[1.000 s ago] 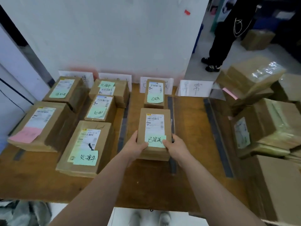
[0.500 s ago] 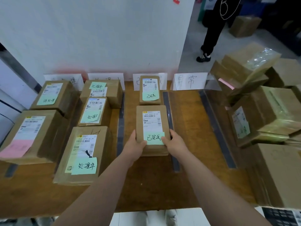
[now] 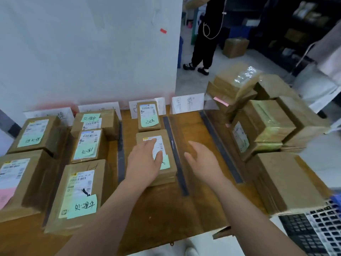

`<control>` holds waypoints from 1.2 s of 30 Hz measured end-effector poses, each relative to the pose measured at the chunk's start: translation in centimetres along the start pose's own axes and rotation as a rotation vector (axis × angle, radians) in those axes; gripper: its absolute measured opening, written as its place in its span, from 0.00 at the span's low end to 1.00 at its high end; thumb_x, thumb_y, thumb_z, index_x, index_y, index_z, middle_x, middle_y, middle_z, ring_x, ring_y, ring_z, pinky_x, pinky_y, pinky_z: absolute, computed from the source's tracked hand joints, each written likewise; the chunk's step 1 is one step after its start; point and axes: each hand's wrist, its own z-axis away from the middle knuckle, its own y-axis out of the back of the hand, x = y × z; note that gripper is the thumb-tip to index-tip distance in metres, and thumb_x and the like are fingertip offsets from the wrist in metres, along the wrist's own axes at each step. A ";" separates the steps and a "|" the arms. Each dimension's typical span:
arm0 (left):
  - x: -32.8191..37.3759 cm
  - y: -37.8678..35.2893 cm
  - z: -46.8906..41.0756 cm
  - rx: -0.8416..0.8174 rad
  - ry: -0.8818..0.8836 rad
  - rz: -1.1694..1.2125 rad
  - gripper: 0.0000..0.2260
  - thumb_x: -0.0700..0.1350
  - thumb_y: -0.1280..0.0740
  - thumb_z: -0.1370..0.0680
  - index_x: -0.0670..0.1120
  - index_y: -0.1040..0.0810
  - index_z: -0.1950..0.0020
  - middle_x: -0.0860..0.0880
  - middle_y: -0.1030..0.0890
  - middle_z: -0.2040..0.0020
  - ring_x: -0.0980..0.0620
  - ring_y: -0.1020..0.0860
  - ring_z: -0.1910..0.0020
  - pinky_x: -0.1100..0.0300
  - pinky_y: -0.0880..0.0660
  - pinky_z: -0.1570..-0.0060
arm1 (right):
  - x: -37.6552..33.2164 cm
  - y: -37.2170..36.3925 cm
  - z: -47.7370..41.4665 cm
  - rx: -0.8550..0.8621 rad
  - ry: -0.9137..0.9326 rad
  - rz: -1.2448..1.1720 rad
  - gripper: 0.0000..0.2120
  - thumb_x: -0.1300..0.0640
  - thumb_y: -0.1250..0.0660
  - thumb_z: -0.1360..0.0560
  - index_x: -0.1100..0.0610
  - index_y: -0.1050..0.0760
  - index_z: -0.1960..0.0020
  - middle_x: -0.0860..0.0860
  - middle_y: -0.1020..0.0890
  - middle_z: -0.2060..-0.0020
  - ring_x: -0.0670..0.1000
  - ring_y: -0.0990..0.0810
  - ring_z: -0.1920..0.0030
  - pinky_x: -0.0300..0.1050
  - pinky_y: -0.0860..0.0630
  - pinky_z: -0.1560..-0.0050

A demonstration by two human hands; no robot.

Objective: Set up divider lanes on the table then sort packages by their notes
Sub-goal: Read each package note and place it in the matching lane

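Observation:
A small brown package [image 3: 167, 145] with a white label and a green note lies in the third lane of the wooden table [image 3: 166, 215]. My left hand [image 3: 144, 161] rests flat on top of it with straight fingers. My right hand [image 3: 203, 161] hovers open to its right, above the dark divider strip [image 3: 175, 154] and the bare fourth lane. Behind it sits another small package [image 3: 148, 116] with a green note. Lane signs [image 3: 188, 103] stand against the wall. Several noted packages [image 3: 81, 193] fill the two left lanes.
A stack of unsorted brown packages [image 3: 265, 124] crowds the table's right side, with a large flat box [image 3: 287, 183] in front. Another divider strip [image 3: 219, 146] borders the fourth lane. A person in black [image 3: 204, 39] stands beyond the wall. A black keyboard [image 3: 311, 235] sits lower right.
Both hands let go of the package's near end. My left hand moved onto its top and my right hand lifted away to the right. The view shifted right.

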 end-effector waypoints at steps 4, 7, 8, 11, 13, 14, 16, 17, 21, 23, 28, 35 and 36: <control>4.3 -0.6 1.2 -0.016 -0.174 -0.091 0.22 0.55 0.41 0.19 0.52 0.35 0.25 0.52 0.32 0.26 0.50 0.35 0.27 0.51 0.38 0.28 | 3.3 3.2 2.0 0.062 0.020 0.094 0.24 0.49 0.38 0.20 0.52 0.35 0.26 0.48 0.29 0.29 0.48 0.34 0.28 0.45 0.37 0.28; 8.0 -2.0 2.5 -0.057 -0.302 -0.072 0.22 0.56 0.43 0.18 0.52 0.36 0.24 0.52 0.33 0.26 0.51 0.36 0.27 0.52 0.40 0.26 | 6.1 6.0 3.6 0.113 -0.002 0.138 0.24 0.49 0.37 0.21 0.53 0.33 0.27 0.49 0.28 0.30 0.49 0.33 0.28 0.46 0.37 0.27; 9.2 -2.6 3.0 -0.065 -0.337 -0.067 0.23 0.56 0.44 0.18 0.52 0.37 0.24 0.53 0.33 0.25 0.51 0.36 0.26 0.53 0.40 0.26 | 7.2 7.1 4.1 0.122 -0.016 0.143 0.24 0.49 0.37 0.21 0.54 0.33 0.27 0.50 0.28 0.30 0.50 0.33 0.28 0.46 0.36 0.28; 13.1 -5.1 4.5 -0.086 -0.459 -0.084 0.23 0.56 0.44 0.18 0.51 0.37 0.24 0.52 0.32 0.26 0.52 0.36 0.27 0.55 0.41 0.27 | 10.6 10.4 5.7 0.153 -0.079 0.134 0.23 0.50 0.38 0.20 0.54 0.33 0.27 0.50 0.27 0.31 0.51 0.30 0.31 0.45 0.33 0.34; 15.8 -7.0 5.5 -0.120 -0.508 -0.067 0.23 0.55 0.44 0.18 0.50 0.36 0.24 0.52 0.31 0.27 0.51 0.35 0.28 0.56 0.39 0.28 | 13.2 12.6 6.7 0.172 -0.135 0.123 0.21 0.50 0.38 0.20 0.54 0.32 0.28 0.50 0.25 0.34 0.52 0.27 0.35 0.45 0.30 0.38; 17.1 -8.1 6.0 -0.146 -0.521 -0.056 0.23 0.55 0.44 0.18 0.50 0.36 0.24 0.52 0.32 0.27 0.52 0.35 0.28 0.56 0.38 0.28 | 14.6 13.6 7.1 0.175 -0.164 0.117 0.20 0.51 0.38 0.20 0.54 0.31 0.29 0.52 0.24 0.36 0.53 0.25 0.37 0.44 0.29 0.41; 19.6 -10.6 6.8 -0.205 -0.530 -0.042 0.23 0.55 0.43 0.18 0.51 0.37 0.23 0.53 0.32 0.26 0.52 0.35 0.28 0.56 0.37 0.28 | 17.7 15.5 7.5 0.154 -0.206 0.132 0.20 0.52 0.38 0.20 0.54 0.31 0.30 0.54 0.23 0.36 0.54 0.24 0.39 0.43 0.30 0.44; 20.8 -11.9 7.2 -0.233 -0.525 -0.040 0.23 0.55 0.43 0.18 0.50 0.38 0.23 0.52 0.32 0.26 0.51 0.35 0.28 0.56 0.36 0.28 | 19.4 16.4 7.6 0.137 -0.228 0.138 0.21 0.51 0.38 0.20 0.54 0.32 0.28 0.54 0.24 0.35 0.54 0.24 0.39 0.43 0.30 0.44; 24.8 -17.2 8.3 -0.330 -0.442 -0.089 0.23 0.54 0.42 0.18 0.48 0.37 0.24 0.50 0.31 0.28 0.49 0.33 0.30 0.54 0.33 0.31 | 25.8 19.4 7.9 0.063 -0.308 0.081 0.23 0.52 0.38 0.20 0.53 0.34 0.27 0.52 0.25 0.33 0.53 0.25 0.37 0.42 0.31 0.42; 26.5 -19.9 8.9 -0.381 -0.375 -0.116 0.22 0.53 0.42 0.18 0.48 0.36 0.25 0.49 0.30 0.30 0.47 0.32 0.32 0.53 0.30 0.34 | 28.7 20.4 8.0 0.018 -0.320 0.060 0.21 0.53 0.38 0.21 0.54 0.32 0.28 0.53 0.25 0.34 0.53 0.26 0.36 0.41 0.31 0.42; 28.5 -25.5 10.0 -0.436 -0.154 -0.076 0.24 0.53 0.40 0.19 0.46 0.39 0.25 0.43 0.35 0.28 0.44 0.28 0.36 0.52 0.27 0.37 | 34.3 20.6 7.3 -0.125 -0.381 -0.107 0.17 0.54 0.41 0.19 0.58 0.28 0.32 0.54 0.22 0.39 0.55 0.24 0.40 0.42 0.29 0.46; 29.9 -27.9 12.3 -0.471 0.066 0.093 0.36 0.59 0.41 0.19 0.51 0.59 0.20 0.45 0.43 0.23 0.46 0.30 0.32 0.55 0.30 0.36 | 38.3 19.3 7.3 -0.215 -0.448 -0.530 0.15 0.59 0.43 0.21 0.48 0.19 0.43 0.50 0.19 0.42 0.52 0.22 0.42 0.52 0.26 0.37; 29.9 -28.1 12.7 -0.466 0.096 0.114 0.36 0.60 0.42 0.20 0.52 0.60 0.20 0.44 0.42 0.24 0.46 0.29 0.33 0.55 0.30 0.37 | 38.7 19.5 7.4 -0.187 -0.449 -0.597 0.15 0.58 0.43 0.20 0.45 0.18 0.47 0.50 0.18 0.43 0.51 0.21 0.42 0.53 0.26 0.36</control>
